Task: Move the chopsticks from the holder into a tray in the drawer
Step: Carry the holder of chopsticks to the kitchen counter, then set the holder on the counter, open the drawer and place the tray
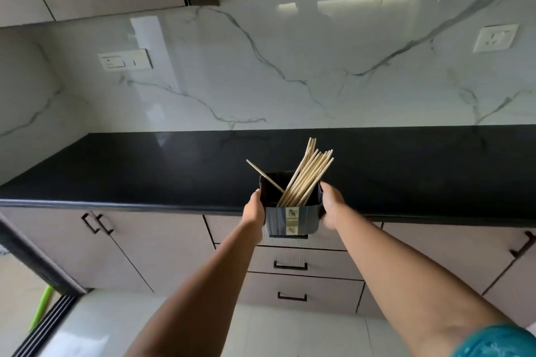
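Two bare forearms reaching forward, left hand [254, 210] and right hand [331, 206] each with a grip clamped flat against opposite sides of the dark holder [292, 219], likely to keep it level. Inside, chopsticks [306, 178] leaning in a bundle toward the right, one stray stick slanting left. Directly behind, closed drawers [293, 262] under the black worktop [145, 171]; tray unseen, nothing transferred yet.
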A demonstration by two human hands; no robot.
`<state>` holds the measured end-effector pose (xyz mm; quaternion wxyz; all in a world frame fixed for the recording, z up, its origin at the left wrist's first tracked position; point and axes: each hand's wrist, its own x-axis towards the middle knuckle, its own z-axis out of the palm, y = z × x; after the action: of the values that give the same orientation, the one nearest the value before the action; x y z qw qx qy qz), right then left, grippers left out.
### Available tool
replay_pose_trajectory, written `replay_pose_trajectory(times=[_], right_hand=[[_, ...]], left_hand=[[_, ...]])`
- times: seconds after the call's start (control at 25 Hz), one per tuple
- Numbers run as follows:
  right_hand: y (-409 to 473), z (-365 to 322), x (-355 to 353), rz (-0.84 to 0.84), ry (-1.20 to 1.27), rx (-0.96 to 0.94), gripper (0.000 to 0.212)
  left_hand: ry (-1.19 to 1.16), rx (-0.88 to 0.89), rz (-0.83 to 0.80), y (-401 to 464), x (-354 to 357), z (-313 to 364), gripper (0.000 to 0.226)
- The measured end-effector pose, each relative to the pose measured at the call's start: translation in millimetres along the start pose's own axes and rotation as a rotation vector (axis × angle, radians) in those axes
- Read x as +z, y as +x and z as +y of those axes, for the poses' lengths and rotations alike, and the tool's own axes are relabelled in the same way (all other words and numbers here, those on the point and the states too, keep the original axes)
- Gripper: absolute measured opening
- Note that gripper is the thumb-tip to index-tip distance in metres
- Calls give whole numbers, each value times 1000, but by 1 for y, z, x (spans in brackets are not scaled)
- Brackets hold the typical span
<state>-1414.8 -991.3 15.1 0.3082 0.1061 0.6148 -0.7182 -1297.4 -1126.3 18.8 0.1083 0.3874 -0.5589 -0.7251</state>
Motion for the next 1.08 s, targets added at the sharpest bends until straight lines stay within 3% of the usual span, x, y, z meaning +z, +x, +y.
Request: replay_pose_trajectory(times=[0.32,0.52,0.84,1.08], right_hand=[[100,-42,44,45,33,62,45],[164,-72,48,63,17,62,46],[216,-69,52,96,8,136,45],[214,-70,41,214,-39,133,45]], left_hand=[[43,-69,-21,111,12,46,58],[27,-78,-17,172,39,64,39],[-12,-125,-5,222,47,47,61],[-2,-121,18,220,50,42,66]])
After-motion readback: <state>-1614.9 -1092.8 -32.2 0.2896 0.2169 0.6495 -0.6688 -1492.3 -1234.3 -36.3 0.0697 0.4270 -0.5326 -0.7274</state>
